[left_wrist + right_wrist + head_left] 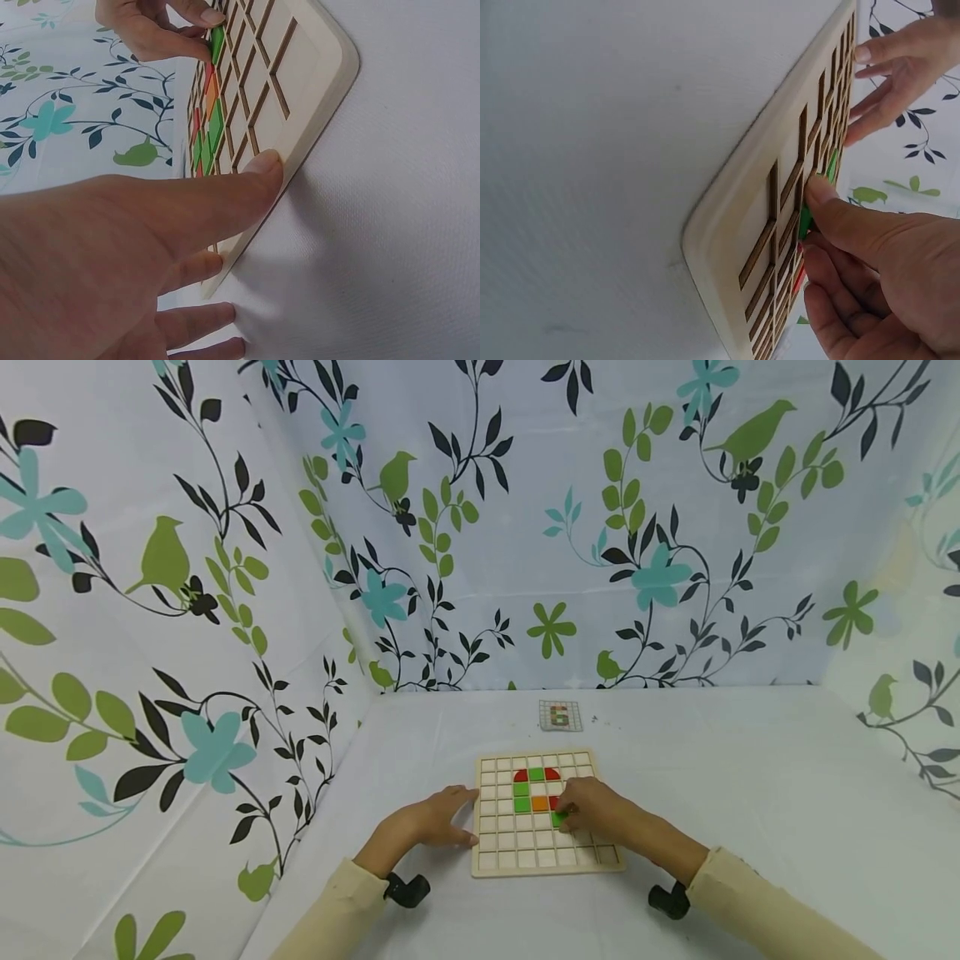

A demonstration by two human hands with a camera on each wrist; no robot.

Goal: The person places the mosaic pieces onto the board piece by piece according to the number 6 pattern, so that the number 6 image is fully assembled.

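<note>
A wooden grid board [507,861] lies flat in front of me, with red, green and orange tiles set in some of its squares. With thumb and index finger my right hand [596,810] pinches a green square tile [558,820] at the board's surface. The right wrist view shows the thumb against that tile, whose far side is hidden by the fingers. Extended fingers and thumb of my left hand [435,818] touch the board's left edge. An orange tile [540,803] sits left of a red tile [554,802], which the right hand partly covers.
Behind the board, a small pattern card [560,716] with a coloured grid lies on the white-covered table [712,743]. A patterned curtain [480,527] with leaves and birds hangs at the back and left. Each wrist carries a black camera [407,890].
</note>
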